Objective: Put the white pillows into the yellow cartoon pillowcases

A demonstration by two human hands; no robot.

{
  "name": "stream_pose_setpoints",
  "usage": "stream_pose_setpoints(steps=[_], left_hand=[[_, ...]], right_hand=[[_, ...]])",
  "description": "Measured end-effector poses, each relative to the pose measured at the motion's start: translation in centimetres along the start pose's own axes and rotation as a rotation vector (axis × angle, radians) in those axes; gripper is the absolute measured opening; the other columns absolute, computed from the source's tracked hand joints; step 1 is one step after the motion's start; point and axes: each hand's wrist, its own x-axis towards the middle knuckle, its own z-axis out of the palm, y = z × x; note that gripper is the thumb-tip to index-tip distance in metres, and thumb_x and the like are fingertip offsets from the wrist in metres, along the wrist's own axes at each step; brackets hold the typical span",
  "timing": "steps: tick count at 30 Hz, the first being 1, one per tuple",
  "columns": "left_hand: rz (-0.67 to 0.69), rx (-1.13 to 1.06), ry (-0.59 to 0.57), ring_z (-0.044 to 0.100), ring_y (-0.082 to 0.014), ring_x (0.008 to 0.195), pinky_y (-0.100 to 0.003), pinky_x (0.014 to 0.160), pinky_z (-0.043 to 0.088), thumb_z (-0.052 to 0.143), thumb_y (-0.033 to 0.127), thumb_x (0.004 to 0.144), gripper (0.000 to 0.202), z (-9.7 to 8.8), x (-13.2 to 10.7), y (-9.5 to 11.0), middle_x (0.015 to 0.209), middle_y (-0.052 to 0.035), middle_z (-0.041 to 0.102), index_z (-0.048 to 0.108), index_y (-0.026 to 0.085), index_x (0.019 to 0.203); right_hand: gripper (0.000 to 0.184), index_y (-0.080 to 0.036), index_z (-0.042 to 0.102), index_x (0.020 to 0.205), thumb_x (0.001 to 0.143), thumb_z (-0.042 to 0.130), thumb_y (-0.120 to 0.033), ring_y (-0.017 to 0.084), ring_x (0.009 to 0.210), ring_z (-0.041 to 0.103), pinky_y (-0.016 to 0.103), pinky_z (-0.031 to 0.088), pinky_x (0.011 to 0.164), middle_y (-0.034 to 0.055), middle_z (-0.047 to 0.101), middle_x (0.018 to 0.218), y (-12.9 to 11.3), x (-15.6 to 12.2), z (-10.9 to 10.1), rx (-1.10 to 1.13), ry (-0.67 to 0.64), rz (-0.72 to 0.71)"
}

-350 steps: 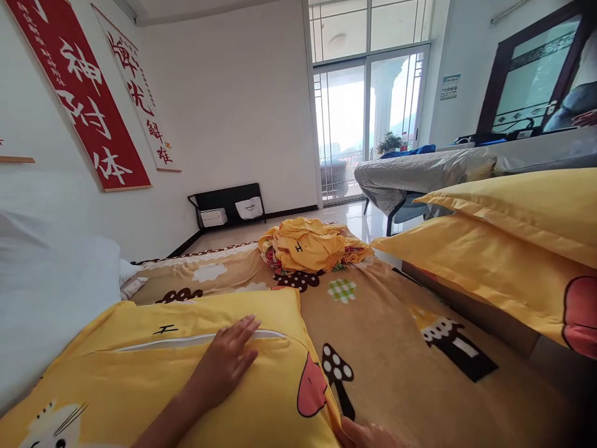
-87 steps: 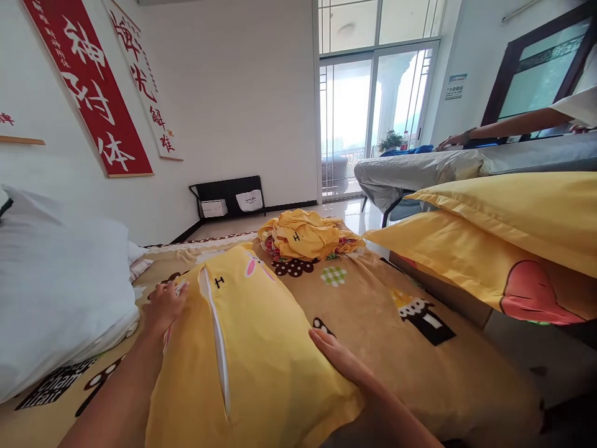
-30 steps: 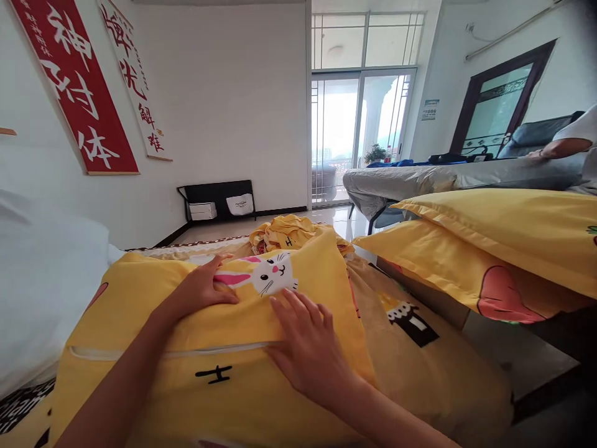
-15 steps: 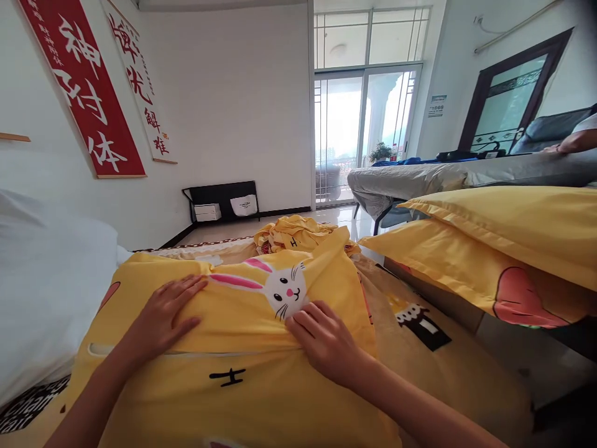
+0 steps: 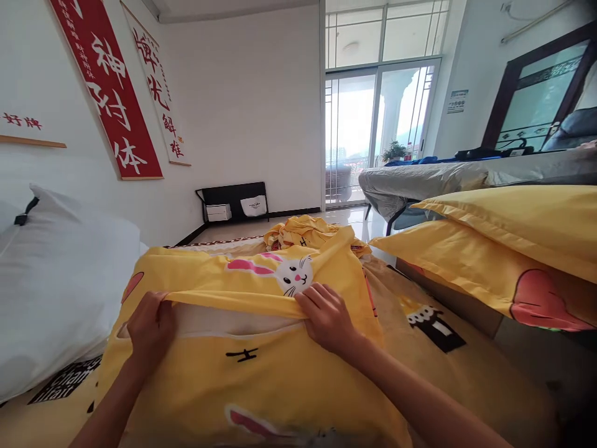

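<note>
A yellow pillowcase [image 5: 200, 379] printed with white rabbits, a letter H and carrots lies in front of me on the bed. Its opening runs crosswise, and a strip of white pillow [image 5: 209, 320] shows through it. My left hand [image 5: 152, 320] is closed on the lifted edge of the flap at the left end. Farther right, just below the rabbit's face, my right hand [image 5: 326, 314] grips the same edge with curled fingers. Between both hands the flap is stretched into a band above the opening.
A white pillow [image 5: 60, 280] stands at the left. Crumpled yellow fabric [image 5: 303, 230] lies beyond the pillowcase. More yellow pillowcases [image 5: 527, 218] with a carrot print are at the right, in front of a plastic-covered table [image 5: 433, 177]. The brown bedding [image 5: 420, 373] extends rightward.
My left hand went from lying flat on the fabric to gripping the flap's edge. The flap has been raised, and the opening now gapes, showing white inside. The view has turned slightly left.
</note>
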Motion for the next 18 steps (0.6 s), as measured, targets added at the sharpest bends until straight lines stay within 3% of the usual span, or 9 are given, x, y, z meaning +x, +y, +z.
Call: stream_pose_setpoints(steps=[3, 5, 7, 10, 13, 16, 18], left_hand=[[-0.061, 0.071, 0.221, 0.057, -0.0204, 0.063, -0.033, 0.057, 0.045, 0.041, 0.025, 0.084, 0.017, -0.7, 1.7, 1.5, 0.058, -0.0025, 0.052, 0.055, 0.022, 0.075], [-0.051, 0.110, 0.283, 0.057, -0.0202, 0.063, -0.034, 0.058, 0.046, 0.044, 0.025, 0.082, 0.014, -1.9, 2.7, 2.3, 0.058, -0.0013, 0.052, 0.056, 0.023, 0.076], [-0.040, 0.129, 0.274, 0.056, -0.0190, 0.064, -0.034, 0.061, 0.047, 0.047, 0.025, 0.082, 0.011, -3.2, 3.3, 3.1, 0.063, -0.0003, 0.055, 0.058, 0.024, 0.080], [-0.114, 0.125, 0.167, 0.056, -0.0168, 0.066, -0.032, 0.063, 0.047, 0.047, 0.033, 0.086, 0.016, -4.5, 3.2, 4.1, 0.071, 0.0008, 0.060, 0.059, 0.024, 0.084], [-0.167, 0.055, -0.063, 0.055, -0.0146, 0.061, -0.029, 0.060, 0.045, 0.044, 0.041, 0.088, 0.024, -4.1, 1.8, 4.8, 0.070, 0.0014, 0.061, 0.058, 0.023, 0.082], [-0.067, -0.035, -0.247, 0.055, -0.0132, 0.060, -0.026, 0.058, 0.043, 0.043, 0.037, 0.090, 0.023, -2.8, -0.9, 5.0, 0.069, 0.0005, 0.061, 0.056, 0.022, 0.079], [0.042, -0.052, -0.317, 0.057, -0.0131, 0.064, -0.025, 0.060, 0.044, 0.042, 0.030, 0.093, 0.020, -2.3, -2.7, 5.0, 0.071, -0.0005, 0.060, 0.055, 0.022, 0.080]], right_hand=[[0.024, -0.017, 0.057, 0.078, 0.075, 0.039, -0.002, 0.016, 0.065, 0.043, 0.028, 0.032, 0.062, 0.0030, 0.051, 0.067, 1.2, 1.8, -0.7, -0.054, 0.017, 0.044], [0.027, -0.018, 0.059, 0.081, 0.071, 0.040, -0.002, 0.016, 0.066, 0.046, 0.027, 0.033, 0.061, 0.0029, 0.053, 0.069, 1.8, 3.1, -1.4, -0.065, -0.006, 0.110], [0.031, -0.019, 0.060, 0.084, 0.066, 0.040, -0.003, 0.016, 0.069, 0.049, 0.027, 0.033, 0.061, 0.0027, 0.057, 0.072, 2.1, 4.1, -2.2, -0.049, -0.049, 0.203], [0.034, -0.020, 0.061, 0.086, 0.061, 0.043, -0.005, 0.017, 0.074, 0.054, 0.026, 0.032, 0.059, 0.0027, 0.061, 0.078, 2.1, 4.8, -3.1, -0.029, -0.184, 0.312], [0.036, -0.021, 0.064, 0.087, 0.059, 0.048, -0.005, 0.018, 0.077, 0.057, 0.027, 0.029, 0.060, 0.0030, 0.064, 0.083, 2.1, 4.6, -2.6, -0.025, -0.488, 0.297], [0.030, -0.020, 0.065, 0.081, 0.061, 0.050, -0.003, 0.017, 0.076, 0.058, 0.027, 0.028, 0.061, 0.0033, 0.066, 0.083, 2.5, 3.8, -0.6, 0.020, -0.721, 0.276], [0.028, -0.019, 0.064, 0.079, 0.065, 0.047, -0.002, 0.016, 0.073, 0.058, 0.027, 0.027, 0.060, 0.0029, 0.067, 0.082, 2.8, 3.3, 0.8, 0.037, -0.716, 0.358]])
